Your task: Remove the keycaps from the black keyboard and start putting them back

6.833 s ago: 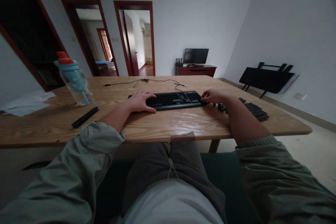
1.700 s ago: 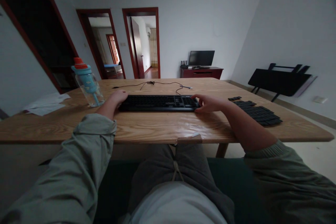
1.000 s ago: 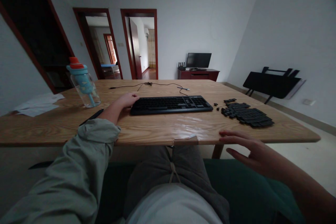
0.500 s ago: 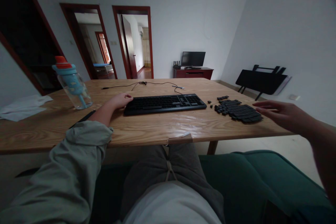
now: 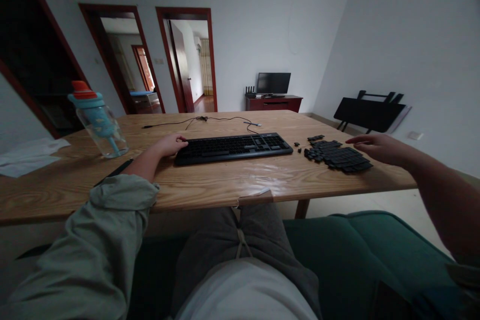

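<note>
A black keyboard (image 5: 232,147) lies across the middle of the wooden table (image 5: 210,185). My left hand (image 5: 168,145) rests at the keyboard's left end, fingers touching its edge. To the right of the keyboard sits a pile of loose black keycaps (image 5: 337,156), with a few stray caps beside it. My right hand (image 5: 375,147) hovers at the pile's right edge, fingers spread, holding nothing.
A clear water bottle with a blue and orange lid (image 5: 98,121) stands at the left. A black stick-like tool (image 5: 114,172) lies near my left forearm. White paper (image 5: 26,156) lies far left. A thin cable (image 5: 202,120) runs behind the keyboard.
My right hand left the keyboard's right end, dropped below the table edge, then rose and reached to the right side of the keycap pile. The left hand stayed at the keyboard's left end.
</note>
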Motion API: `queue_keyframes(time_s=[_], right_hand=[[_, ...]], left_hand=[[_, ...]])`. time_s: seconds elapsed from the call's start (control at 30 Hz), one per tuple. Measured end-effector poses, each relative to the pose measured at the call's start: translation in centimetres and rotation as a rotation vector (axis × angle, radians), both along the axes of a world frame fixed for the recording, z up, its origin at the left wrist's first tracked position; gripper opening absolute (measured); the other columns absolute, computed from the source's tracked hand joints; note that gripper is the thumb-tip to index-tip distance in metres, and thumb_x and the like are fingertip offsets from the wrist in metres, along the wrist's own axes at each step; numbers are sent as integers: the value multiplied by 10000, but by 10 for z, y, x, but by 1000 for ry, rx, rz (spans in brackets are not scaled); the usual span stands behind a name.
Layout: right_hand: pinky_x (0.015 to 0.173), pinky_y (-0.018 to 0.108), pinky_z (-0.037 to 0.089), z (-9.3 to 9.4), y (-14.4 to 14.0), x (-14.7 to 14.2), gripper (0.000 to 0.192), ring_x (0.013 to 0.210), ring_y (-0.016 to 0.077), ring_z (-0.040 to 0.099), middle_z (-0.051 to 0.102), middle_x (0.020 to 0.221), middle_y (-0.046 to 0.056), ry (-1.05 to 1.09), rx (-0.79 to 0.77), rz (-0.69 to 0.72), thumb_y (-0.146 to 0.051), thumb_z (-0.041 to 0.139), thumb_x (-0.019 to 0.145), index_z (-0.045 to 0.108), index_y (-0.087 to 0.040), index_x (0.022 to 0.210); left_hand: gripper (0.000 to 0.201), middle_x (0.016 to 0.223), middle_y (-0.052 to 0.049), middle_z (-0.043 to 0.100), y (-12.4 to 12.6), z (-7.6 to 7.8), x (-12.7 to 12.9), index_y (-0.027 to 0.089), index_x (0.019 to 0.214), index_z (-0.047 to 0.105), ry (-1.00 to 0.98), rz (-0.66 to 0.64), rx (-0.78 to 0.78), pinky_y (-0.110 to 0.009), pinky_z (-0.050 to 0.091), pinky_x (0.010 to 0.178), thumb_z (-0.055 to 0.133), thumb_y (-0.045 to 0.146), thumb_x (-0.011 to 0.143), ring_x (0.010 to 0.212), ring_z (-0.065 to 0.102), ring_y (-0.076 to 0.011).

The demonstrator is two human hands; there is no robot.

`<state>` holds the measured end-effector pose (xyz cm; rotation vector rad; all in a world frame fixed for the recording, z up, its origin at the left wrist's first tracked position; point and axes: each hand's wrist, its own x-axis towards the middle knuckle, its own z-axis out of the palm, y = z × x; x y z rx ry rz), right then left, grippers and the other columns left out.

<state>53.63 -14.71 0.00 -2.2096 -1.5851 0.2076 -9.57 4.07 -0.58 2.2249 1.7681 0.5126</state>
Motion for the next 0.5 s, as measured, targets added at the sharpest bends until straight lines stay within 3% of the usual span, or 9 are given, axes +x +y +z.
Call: queue_keyframes(time_s=[0.23, 0.43, 0.5], right_hand=[[847, 312, 513, -13, 37, 15, 357, 982, 264, 691, 750, 1150, 120, -87, -101, 57, -220, 555, 855, 788, -199, 1124], [864, 333, 490, -19, 53, 6, 280, 921, 241, 700, 756, 1117, 158, -141, -152, 104, -216, 585, 872, 821, -209, 1023], [806, 307, 487, -21, 57, 4, 213, 829, 211, 705, 767, 1043, 178, -208, -86, 89, -206, 641, 847, 834, -199, 939]], left_hand=[[366, 895, -90, 743, -1, 1, -1, 146, 1045, 718, 8, -23, 9, -309, 501, 723, 591, 388, 802, 808, 665, -240], [306, 792, -64, 731, 0, 0, 0, 167, 993, 735, -20, -3, 14, -305, 496, 686, 626, 344, 769, 758, 650, -239], [319, 777, -62, 725, 1, 0, 0, 157, 1010, 735, -22, 3, 11, -306, 492, 672, 625, 346, 777, 743, 647, -237]])
